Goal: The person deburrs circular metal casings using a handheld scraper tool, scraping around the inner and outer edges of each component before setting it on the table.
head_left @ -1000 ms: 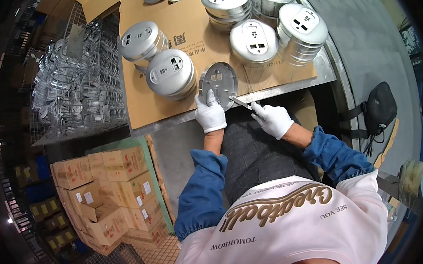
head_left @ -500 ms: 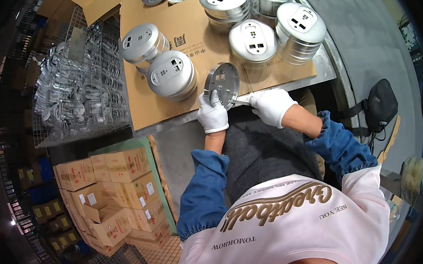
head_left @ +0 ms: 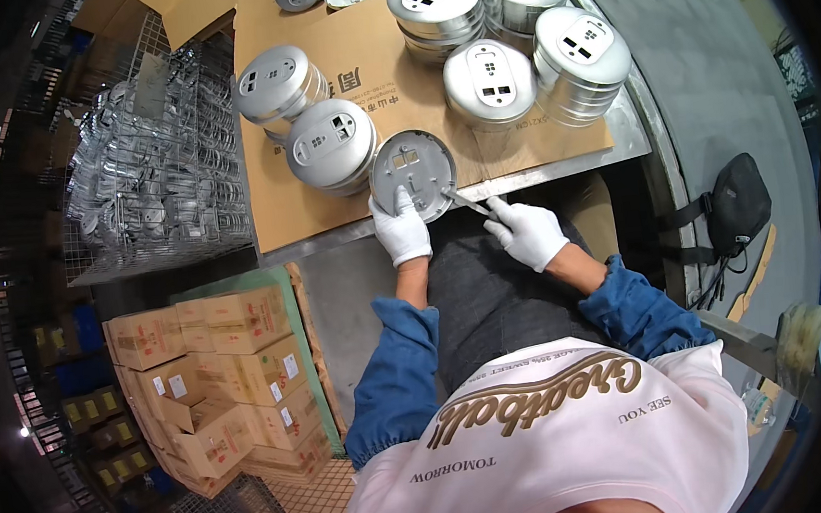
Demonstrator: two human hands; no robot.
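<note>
My left hand (head_left: 401, 232), in a white glove, grips a round grey metal cover (head_left: 429, 163) by its near edge, thumb across its inner face. The cover is tilted so its raised rim, small posts and square cutouts show, above the table's front edge. In my right hand (head_left: 530, 234), also gloved, is a thin flat metal tool (head_left: 469, 203); its tip meets the cover's inner side near the right rim. Whether it is a file or a blade cannot be made out. A stack of similar covers (head_left: 332, 145) stands just left of the held one.
More stacked covers (head_left: 491, 81) stand at the back right on a cardboard sheet (head_left: 388, 94). A wire basket (head_left: 153, 171) full of metal parts is at the left. Cartons (head_left: 246, 366) sit on a pallet below it. A black bag (head_left: 742, 200) lies at the right.
The cover has turned to show more of its inner face and shifted slightly left. My right hand has moved a little down and left, its tool still at the cover.
</note>
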